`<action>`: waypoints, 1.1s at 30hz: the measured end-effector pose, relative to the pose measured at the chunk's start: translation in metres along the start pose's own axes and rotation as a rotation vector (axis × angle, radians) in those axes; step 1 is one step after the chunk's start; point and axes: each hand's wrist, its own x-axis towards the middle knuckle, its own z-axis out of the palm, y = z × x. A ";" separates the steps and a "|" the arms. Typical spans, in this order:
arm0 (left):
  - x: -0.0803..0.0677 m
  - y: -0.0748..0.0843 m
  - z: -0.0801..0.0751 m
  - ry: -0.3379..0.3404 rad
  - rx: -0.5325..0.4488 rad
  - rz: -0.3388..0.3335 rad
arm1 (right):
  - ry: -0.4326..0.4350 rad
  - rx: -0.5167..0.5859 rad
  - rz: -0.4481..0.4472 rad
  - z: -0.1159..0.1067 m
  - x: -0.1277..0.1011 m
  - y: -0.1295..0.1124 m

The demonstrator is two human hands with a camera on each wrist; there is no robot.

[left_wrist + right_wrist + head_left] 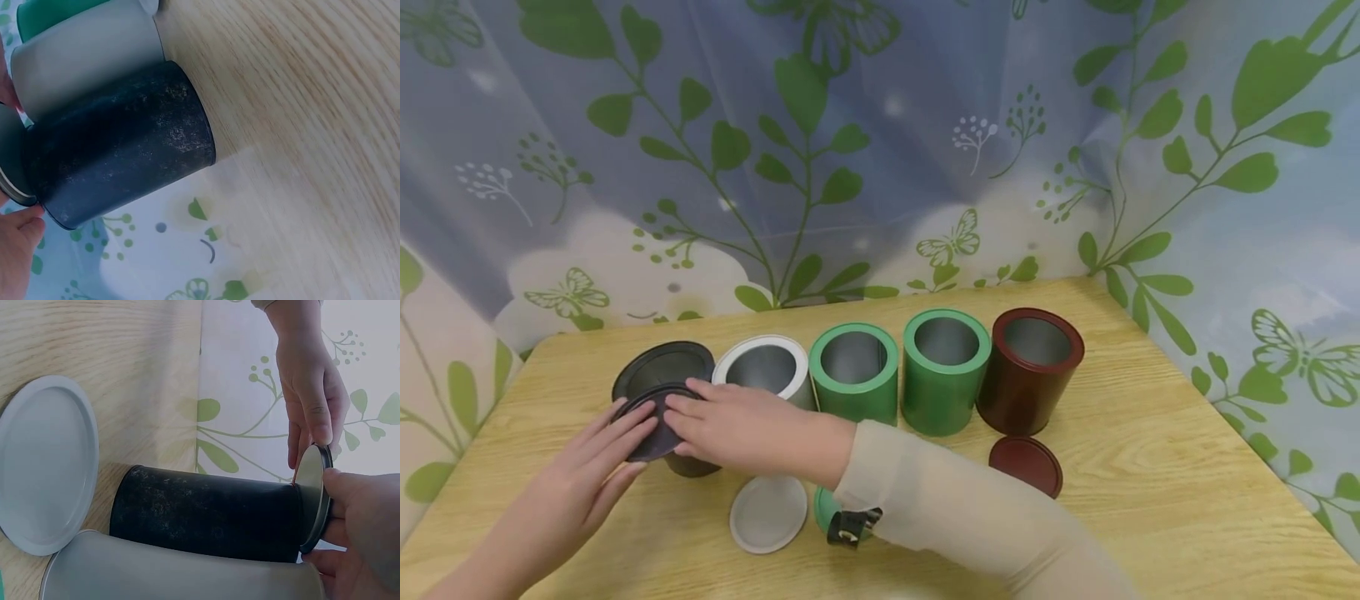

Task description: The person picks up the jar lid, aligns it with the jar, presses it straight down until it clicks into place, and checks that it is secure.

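Note:
My left hand (576, 479) and right hand (745, 425) pinch a round black lid (657, 437) from opposite sides, fingers on top. The lid is tilted at the near part of the rim of a black can (206, 515), and the far part of the opening shows uncovered in the head view. Scuff marks cover the can's side in the left wrist view. In the right wrist view the thumbs press near the lid's edge, and its pale metal underside faces the can. Close to my right hand stands a white can (763, 341), open at the top and partly hidden by that hand.
Two green cans (859, 403) and a dark red can (1022, 392) continue the row rightward, all uncovered. A white lid (769, 514), a partly hidden green lid (825, 508) and a dark red lid (1026, 467) lie in front on the wooden table (1165, 500). A leaf-patterned curtain (880, 167) hangs behind.

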 end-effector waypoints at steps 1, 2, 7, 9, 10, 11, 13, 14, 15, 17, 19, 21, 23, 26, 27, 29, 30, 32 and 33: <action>0.000 -0.001 0.000 -0.003 0.001 -0.003 | 0.007 -0.006 0.002 0.001 0.001 0.000; 0.000 -0.002 0.001 -0.003 0.003 -0.005 | 0.014 -0.017 0.001 0.001 0.002 0.001; 0.002 -0.006 0.001 -0.033 0.026 -0.036 | 0.010 -0.057 -0.006 0.002 0.007 0.003; 0.003 -0.007 0.000 -0.069 0.018 -0.077 | -0.007 -0.048 0.000 0.001 0.009 0.003; 0.003 -0.007 -0.001 -0.088 0.012 -0.101 | -0.014 -0.038 0.006 0.001 0.009 0.004; 0.004 -0.007 -0.002 -0.105 0.004 -0.127 | -0.018 -0.028 0.014 0.001 0.010 0.004; 0.005 -0.006 -0.004 -0.135 -0.005 -0.170 | -0.026 0.001 0.036 0.001 0.011 0.004; 0.006 -0.006 -0.005 -0.148 -0.009 -0.187 | -0.029 0.021 0.051 0.002 0.012 0.004; 0.007 -0.005 -0.005 -0.154 -0.011 -0.198 | -0.032 0.037 0.063 0.002 0.013 0.003; 0.009 -0.006 -0.006 -0.163 -0.009 -0.213 | -0.034 0.041 0.076 0.002 0.014 0.004; 0.010 -0.006 -0.007 -0.171 -0.012 -0.225 | -0.040 0.044 0.090 0.002 0.015 0.004; 0.012 -0.007 -0.007 -0.181 -0.014 -0.238 | -0.041 0.049 0.101 0.002 0.017 0.005; 0.014 -0.008 -0.006 -0.189 -0.022 -0.252 | -0.047 0.054 0.113 0.002 0.018 0.005; 0.016 -0.010 -0.005 -0.189 -0.036 -0.262 | -0.056 0.076 0.136 0.001 0.019 0.006; 0.017 -0.010 -0.005 -0.187 -0.044 -0.266 | -0.060 0.084 0.143 0.001 0.019 0.007; 0.019 -0.011 -0.005 -0.184 -0.060 -0.273 | -0.062 0.093 0.156 0.001 0.020 0.007; 0.020 -0.012 -0.005 -0.182 -0.064 -0.277 | -0.062 0.101 0.164 0.001 0.021 0.008; 0.020 -0.012 -0.005 -0.183 -0.069 -0.283 | -0.065 0.109 0.174 0.001 0.022 0.008; 0.021 -0.013 -0.005 -0.186 -0.072 -0.287 | -0.066 0.111 0.176 0.002 0.023 0.008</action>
